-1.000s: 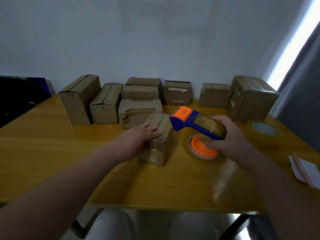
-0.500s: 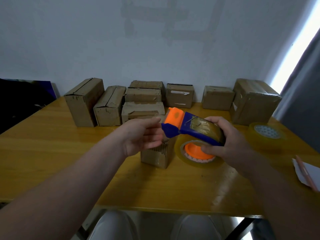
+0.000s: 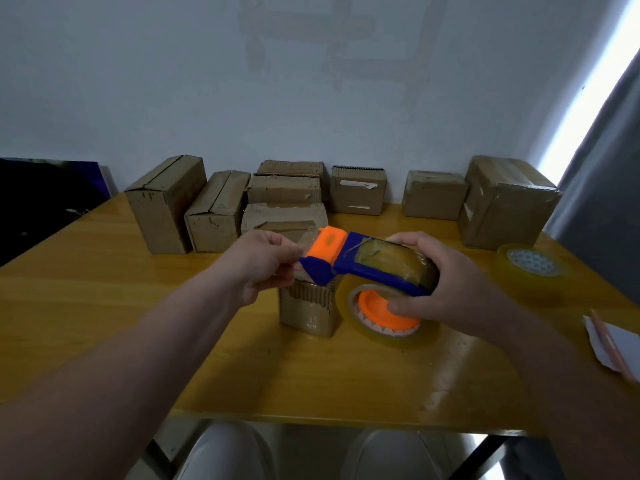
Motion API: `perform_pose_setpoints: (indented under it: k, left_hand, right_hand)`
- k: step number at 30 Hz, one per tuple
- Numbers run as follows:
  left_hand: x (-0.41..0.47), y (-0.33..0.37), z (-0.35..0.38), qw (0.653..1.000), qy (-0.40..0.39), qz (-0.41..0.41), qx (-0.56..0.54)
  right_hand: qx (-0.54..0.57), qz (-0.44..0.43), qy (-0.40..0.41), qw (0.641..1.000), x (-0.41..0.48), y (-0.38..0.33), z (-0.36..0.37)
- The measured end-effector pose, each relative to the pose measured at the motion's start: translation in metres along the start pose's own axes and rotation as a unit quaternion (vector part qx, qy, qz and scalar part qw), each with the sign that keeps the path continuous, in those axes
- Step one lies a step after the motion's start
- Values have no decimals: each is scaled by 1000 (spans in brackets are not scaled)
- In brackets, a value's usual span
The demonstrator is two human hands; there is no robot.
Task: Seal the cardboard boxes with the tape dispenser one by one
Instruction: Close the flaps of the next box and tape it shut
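Above small box [image 3: 309, 310], hands gripping tape dispenser [image 3: 377, 268]

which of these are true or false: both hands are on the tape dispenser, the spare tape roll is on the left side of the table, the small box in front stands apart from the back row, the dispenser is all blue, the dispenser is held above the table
1. Both hands are on the tape dispenser: true. The right hand grips its body and the left hand is at its orange front end.
2. The spare tape roll is on the left: false. It lies on the right side of the table.
3. The small box stands apart from the back row: true.
4. The dispenser is all blue: false. It is blue and orange.
5. The dispenser is held above the table: true.
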State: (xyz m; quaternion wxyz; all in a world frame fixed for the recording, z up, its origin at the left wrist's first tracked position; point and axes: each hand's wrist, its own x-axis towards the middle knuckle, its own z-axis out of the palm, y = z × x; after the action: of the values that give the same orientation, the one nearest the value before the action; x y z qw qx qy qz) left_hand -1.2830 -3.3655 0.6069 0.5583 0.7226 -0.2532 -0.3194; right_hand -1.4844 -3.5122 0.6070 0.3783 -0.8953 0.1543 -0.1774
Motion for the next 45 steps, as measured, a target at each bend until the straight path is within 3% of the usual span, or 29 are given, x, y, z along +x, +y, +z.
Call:
perform_pose_setpoints:
  k: [6, 17, 27, 34, 40, 45]
  left_hand:
    - [6, 0, -40, 996, 93, -2, 8]
    - [20, -37, -29, 990, 136, 9, 32]
    - [27, -48, -26, 989, 140, 7, 45]
    - [30, -60, -21, 993, 109, -37, 38]
    - [26, -64, -16, 990, 78, -106, -52]
    - [24, -65, -14, 992, 69, -103, -24]
  right_hand:
    - [-69, 18, -40, 997, -7, 3, -33]
    - [-124, 45, -53, 990, -10, 18, -33]
    - [-99, 61, -77, 990, -8, 25, -23]
    - [-60, 86, -87, 991, -8, 38, -10]
    - [-31, 77, -80, 993, -9, 41, 2]
    - [-12, 77, -76, 994, -13, 41, 6]
